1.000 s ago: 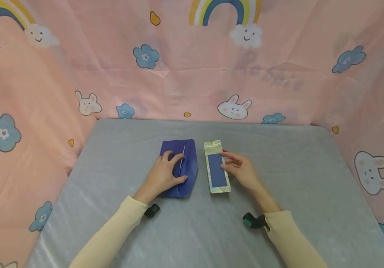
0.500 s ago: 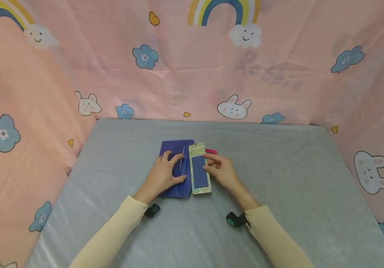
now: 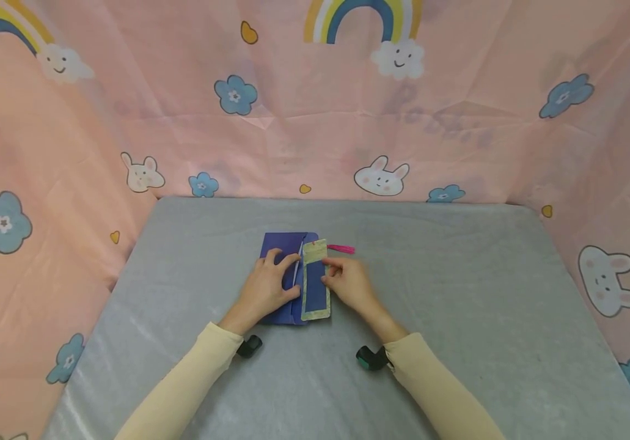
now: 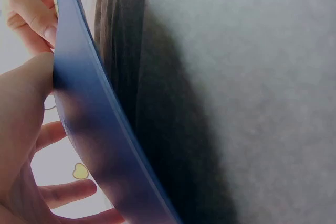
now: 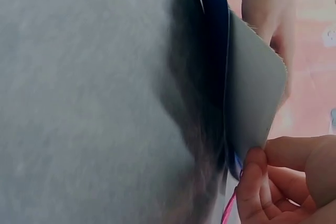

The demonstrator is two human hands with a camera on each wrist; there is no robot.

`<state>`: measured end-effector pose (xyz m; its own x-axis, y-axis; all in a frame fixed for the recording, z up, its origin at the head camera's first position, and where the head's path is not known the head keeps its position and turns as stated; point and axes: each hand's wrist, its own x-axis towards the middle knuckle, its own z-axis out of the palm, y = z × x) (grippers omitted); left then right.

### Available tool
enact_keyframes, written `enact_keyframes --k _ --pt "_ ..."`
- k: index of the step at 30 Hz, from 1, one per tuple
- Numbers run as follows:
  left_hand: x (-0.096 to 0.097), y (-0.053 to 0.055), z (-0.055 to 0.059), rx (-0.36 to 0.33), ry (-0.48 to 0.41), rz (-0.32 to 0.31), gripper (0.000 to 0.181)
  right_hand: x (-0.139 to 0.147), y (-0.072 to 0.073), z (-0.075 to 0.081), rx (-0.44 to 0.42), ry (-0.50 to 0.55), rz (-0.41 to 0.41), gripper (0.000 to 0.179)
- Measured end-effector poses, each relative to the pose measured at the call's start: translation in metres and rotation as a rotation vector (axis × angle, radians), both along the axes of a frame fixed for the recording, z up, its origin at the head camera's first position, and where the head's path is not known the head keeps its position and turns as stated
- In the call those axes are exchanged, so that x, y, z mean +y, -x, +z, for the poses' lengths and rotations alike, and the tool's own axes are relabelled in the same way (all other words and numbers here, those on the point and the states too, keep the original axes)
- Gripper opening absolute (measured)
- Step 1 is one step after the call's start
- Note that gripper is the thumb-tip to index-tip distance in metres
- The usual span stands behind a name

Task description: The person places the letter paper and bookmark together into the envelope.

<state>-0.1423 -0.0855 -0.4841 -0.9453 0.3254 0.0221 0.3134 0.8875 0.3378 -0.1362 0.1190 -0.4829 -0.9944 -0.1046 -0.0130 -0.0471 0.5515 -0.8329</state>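
Observation:
A dark blue envelope (image 3: 284, 241) lies on the grey tabletop with its flap spread to the right. My left hand (image 3: 262, 287) rests on it, thumb and fingers apart, fingertips touching the paper beside the pocket's edge. My right hand (image 3: 352, 284) pinches the right edge of a bookmark (image 3: 316, 287) with a pale patterned border and a blue panel. The bookmark lies over the flap, close to the pocket edge. Its pink tassel (image 3: 341, 249) trails out to the right. The right wrist view shows the bookmark's plain underside (image 5: 254, 87) tilted above the envelope.
A grey cloth covers the table (image 3: 457, 293). Behind it and at both sides hangs a pink curtain (image 3: 282, 146) with rainbows, rabbits and flowers. A small black camera (image 3: 369, 359) sits at the right wrist, another camera (image 3: 250, 346) at the left.
My right hand has carried the bookmark leftward from the bare table onto the envelope's flap. The tassel has come into fuller view. My left hand has stayed almost still.

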Motion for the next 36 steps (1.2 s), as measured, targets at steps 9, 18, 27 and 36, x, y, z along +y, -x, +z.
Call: enact_keyframes --k 9,18,27,36 --pt "-0.001 0.0 -0.001 0.006 -0.009 -0.001 0.062 -0.009 0.0 0.002 -0.015 0.005 -0.009 0.037" --pt "-0.001 0.0 0.0 0.009 -0.004 0.002 0.062 -0.018 0.003 -0.003 0.026 -0.061 -0.025 0.035" --pt "-0.001 0.0 -0.001 0.003 -0.011 -0.001 0.062 -0.027 0.002 -0.002 0.065 -0.069 -0.007 0.035" --pt "-0.001 0.0 -0.001 0.011 -0.013 0.001 0.062 -0.037 0.002 -0.003 0.114 -0.114 0.003 0.04"
